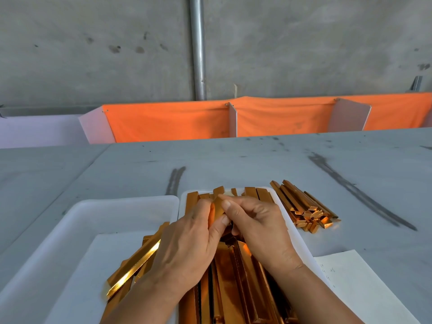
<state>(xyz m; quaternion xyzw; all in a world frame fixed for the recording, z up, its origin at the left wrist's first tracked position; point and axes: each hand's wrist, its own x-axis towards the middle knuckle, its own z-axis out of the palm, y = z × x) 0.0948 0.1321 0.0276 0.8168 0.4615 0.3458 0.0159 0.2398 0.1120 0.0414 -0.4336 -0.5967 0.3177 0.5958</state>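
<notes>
My left hand [187, 242] and my right hand [259, 225] meet over the middle white tray [294, 230], both pinching one shiny gold card strip [218, 205] between thumbs and fingertips. Under them the tray is filled with several flat gold strips [233, 277] lying lengthwise. A second white tray [93, 213] on the left holds a few folded gold pieces [133, 270] on a white sheet. To the right of the trays, a pile of folded gold bars [304, 206] lies on the grey table.
A white paper with handwriting [355, 281] lies at the lower right. The grey table [233, 160] has dark smears. Behind it hang an orange cloth [168, 122] with white dividers, a concrete wall and a metal pipe [198, 47].
</notes>
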